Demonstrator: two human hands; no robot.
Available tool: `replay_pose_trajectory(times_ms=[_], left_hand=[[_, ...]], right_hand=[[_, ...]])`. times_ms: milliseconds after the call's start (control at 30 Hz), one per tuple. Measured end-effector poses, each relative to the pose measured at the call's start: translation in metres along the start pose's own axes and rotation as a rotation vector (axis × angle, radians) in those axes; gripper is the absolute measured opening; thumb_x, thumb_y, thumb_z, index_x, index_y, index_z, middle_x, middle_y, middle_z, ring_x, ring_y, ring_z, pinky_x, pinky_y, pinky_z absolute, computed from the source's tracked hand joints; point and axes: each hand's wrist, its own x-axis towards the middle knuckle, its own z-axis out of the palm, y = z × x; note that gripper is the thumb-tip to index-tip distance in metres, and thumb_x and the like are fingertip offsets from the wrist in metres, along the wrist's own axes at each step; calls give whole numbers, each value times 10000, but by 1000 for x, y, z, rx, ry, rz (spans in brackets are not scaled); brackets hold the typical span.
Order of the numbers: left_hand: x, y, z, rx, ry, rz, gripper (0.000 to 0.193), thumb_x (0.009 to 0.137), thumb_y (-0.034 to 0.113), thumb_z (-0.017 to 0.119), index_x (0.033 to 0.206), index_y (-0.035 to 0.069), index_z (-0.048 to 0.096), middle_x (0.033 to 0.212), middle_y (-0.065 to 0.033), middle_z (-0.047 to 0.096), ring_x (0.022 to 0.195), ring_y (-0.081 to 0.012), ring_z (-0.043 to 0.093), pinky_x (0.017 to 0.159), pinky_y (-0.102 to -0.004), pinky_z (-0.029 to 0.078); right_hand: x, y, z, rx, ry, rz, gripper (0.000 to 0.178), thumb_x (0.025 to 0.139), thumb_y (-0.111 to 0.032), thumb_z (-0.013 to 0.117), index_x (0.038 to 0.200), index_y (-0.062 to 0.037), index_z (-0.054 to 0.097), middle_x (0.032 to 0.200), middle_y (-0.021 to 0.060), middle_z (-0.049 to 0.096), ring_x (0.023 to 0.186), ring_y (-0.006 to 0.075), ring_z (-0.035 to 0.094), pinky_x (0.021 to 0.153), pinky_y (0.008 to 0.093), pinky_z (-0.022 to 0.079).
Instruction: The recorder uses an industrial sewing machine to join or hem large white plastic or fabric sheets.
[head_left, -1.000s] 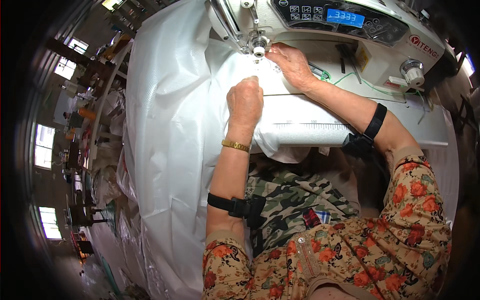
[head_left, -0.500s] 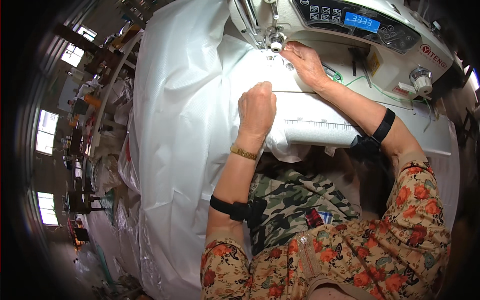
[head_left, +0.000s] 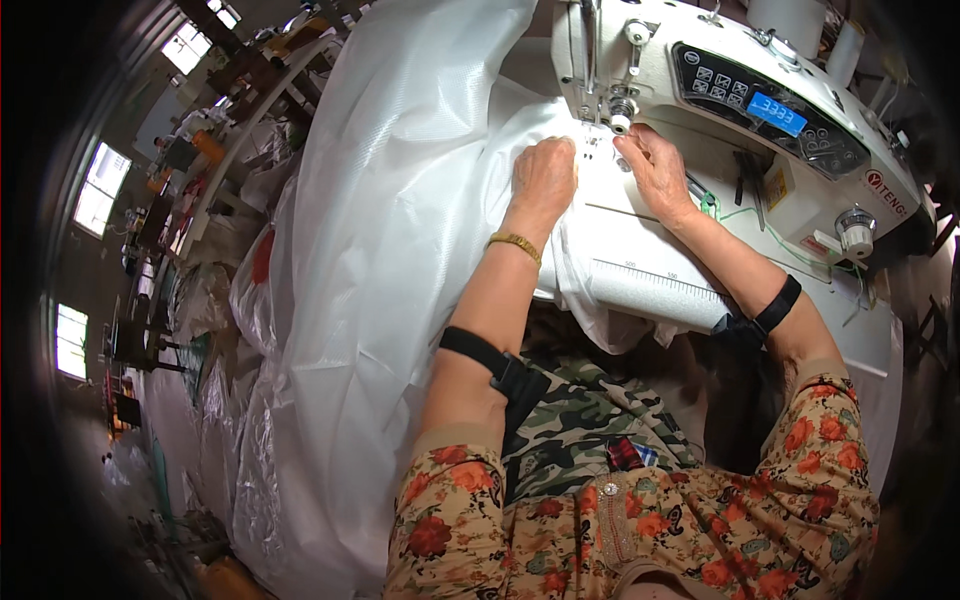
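A large white woven plastic sheet (head_left: pixel 390 220) runs from the sewing machine (head_left: pixel 640 60) down past my left side. My left hand (head_left: pixel 545 180) is closed on the sheet, just left of and nearer to me than the needle area (head_left: pixel 592 140). A bunched part of the sheet hangs over the table's front edge below that hand. My right hand (head_left: pixel 655 178) is right beside the needle area, thumb and fingers drawn together. Whatever its fingertips hold, if anything, is too small to make out. The machine's head partly hides the stitching spot.
The machine's lit control panel (head_left: pixel 775 115) and handwheel (head_left: pixel 855 235) are at the right. Green thread (head_left: pixel 710 205) and dark slim tools (head_left: pixel 748 185) lie under its arm. A ruler strip (head_left: pixel 660 280) marks the table's front edge. Cluttered benches and clear plastic stand at the left.
The view has shifted, so the machine appears lower and farther right. My left hand has moved forward, closer to the needle, with the sheet. My right hand has drawn slightly back toward me.
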Motion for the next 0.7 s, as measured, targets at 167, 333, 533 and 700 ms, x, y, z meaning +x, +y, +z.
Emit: replay_pose_trajectory(times_ms=[167, 333, 533, 700], left_hand=[[4, -23, 8, 54, 96, -49, 156, 840, 122, 552, 755, 9, 618, 791, -223, 650, 766, -415, 636, 713, -496, 504], [-10, -29, -1, 133, 73, -146, 138, 858, 85, 540, 799, 8, 639, 814, -192, 671, 806, -368, 664, 748, -460, 522], [-34, -22, -23, 95, 130, -96, 140, 877, 85, 520, 789, 5, 591, 778, -206, 647, 747, -391, 640, 700, -479, 502], [-45, -7, -30, 63, 102, -45, 145, 893, 102, 529, 781, 12, 548, 756, -187, 630, 715, -381, 630, 668, -470, 496]], right_hand=[[-13, 3, -10, -454, 116, -359, 335, 792, -233, 732, 1011, -10, 615, 1004, 151, 638, 985, 337, 566, 901, 437, 404], [-37, 10, -40, -880, 149, -388, 365, 789, -301, 737, 1040, -59, 628, 1113, 126, 575, 1083, 305, 502, 928, 462, 360], [-51, 2, -51, -985, -30, -17, 328, 846, -289, 684, 1068, -50, 645, 1045, 129, 582, 1011, 294, 541, 868, 451, 401], [-54, -4, -31, -978, -157, -383, 152, 876, -126, 555, 880, 10, 622, 887, 168, 626, 881, 296, 616, 756, 398, 487]])
